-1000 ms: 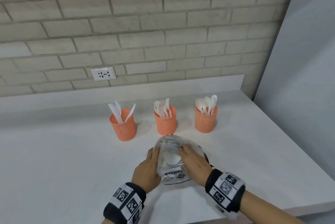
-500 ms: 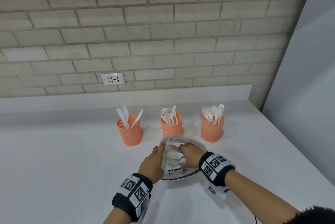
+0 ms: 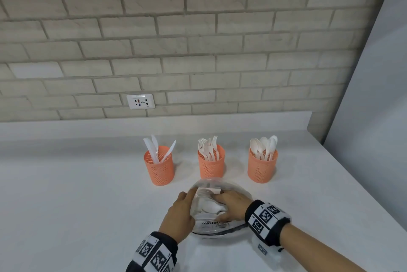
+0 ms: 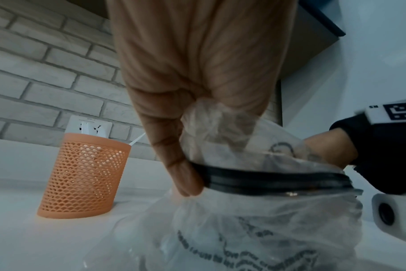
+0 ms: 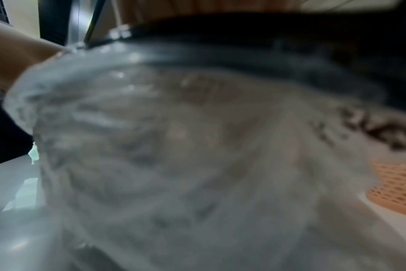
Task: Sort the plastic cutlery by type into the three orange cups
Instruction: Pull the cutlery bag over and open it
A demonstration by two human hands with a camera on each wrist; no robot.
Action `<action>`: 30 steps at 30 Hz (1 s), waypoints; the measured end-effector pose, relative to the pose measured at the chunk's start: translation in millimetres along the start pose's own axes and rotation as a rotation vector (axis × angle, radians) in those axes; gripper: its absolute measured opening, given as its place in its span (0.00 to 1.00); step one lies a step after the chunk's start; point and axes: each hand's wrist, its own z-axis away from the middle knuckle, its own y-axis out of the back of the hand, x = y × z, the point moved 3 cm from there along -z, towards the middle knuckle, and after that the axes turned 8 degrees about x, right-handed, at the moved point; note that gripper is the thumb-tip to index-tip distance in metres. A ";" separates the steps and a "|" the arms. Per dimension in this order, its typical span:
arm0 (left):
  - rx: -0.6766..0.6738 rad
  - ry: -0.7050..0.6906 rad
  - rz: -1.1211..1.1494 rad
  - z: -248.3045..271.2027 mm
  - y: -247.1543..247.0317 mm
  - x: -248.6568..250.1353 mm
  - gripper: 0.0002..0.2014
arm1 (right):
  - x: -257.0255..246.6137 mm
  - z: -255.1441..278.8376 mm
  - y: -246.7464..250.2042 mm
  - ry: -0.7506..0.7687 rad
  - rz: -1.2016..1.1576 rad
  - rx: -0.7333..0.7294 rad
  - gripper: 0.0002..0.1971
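Note:
Three orange mesh cups stand in a row: the left cup (image 3: 160, 170) holds knives, the middle cup (image 3: 211, 167) forks, the right cup (image 3: 262, 169) spoons. In front of them a clear zip bag (image 3: 217, 226) with a black zipper lies on the counter. A white spoon (image 3: 211, 206) shows through it. My left hand (image 3: 187, 200) pinches the bag's left edge at the zipper (image 4: 267, 181). My right hand (image 3: 221, 205) is inside the bag's mouth, over the spoon; the plastic hides its grip. The blurred bag (image 5: 197, 146) fills the right wrist view.
The white counter (image 3: 77, 205) runs back to a brick wall with a socket (image 3: 141, 101). A grey panel (image 3: 374, 117) bounds the right side. The left cup (image 4: 84, 176) stands just left of my left hand.
My right hand has slid from the bag's right side into its mouth. My left hand keeps its hold on the left edge. The head view has tilted up toward the wall.

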 end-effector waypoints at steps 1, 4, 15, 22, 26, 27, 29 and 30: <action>0.005 0.000 0.000 -0.2 -0.4 1.4 0.40 | 0.0 -0.9 -1.4 0.005 0.011 0.002 0.31; 0.021 0.002 0.020 -2.5 1.5 7.0 0.39 | -2.3 0.6 -0.8 -0.014 0.048 0.035 0.29; 0.136 0.015 0.131 -5.7 2.1 2.5 0.28 | 0.5 6.7 -0.5 0.081 -0.129 0.127 0.33; 0.137 -0.006 0.130 -0.1 0.0 3.2 0.29 | -0.7 1.8 -3.3 -0.002 -0.125 0.071 0.30; 0.155 -0.017 0.161 2.4 -0.2 3.3 0.29 | 0.2 -4.6 -5.7 -0.049 -0.160 0.026 0.29; 0.166 -0.008 0.171 3.0 0.6 1.6 0.29 | 0.4 -5.0 -4.5 -0.060 -0.168 0.029 0.28; 0.182 0.012 0.186 3.5 2.1 -1.3 0.28 | 0.6 -6.2 -4.3 -0.069 -0.186 0.045 0.23; 0.187 0.021 0.187 3.4 2.2 -1.8 0.28 | -0.5 -7.0 -4.8 -0.054 -0.188 0.066 0.20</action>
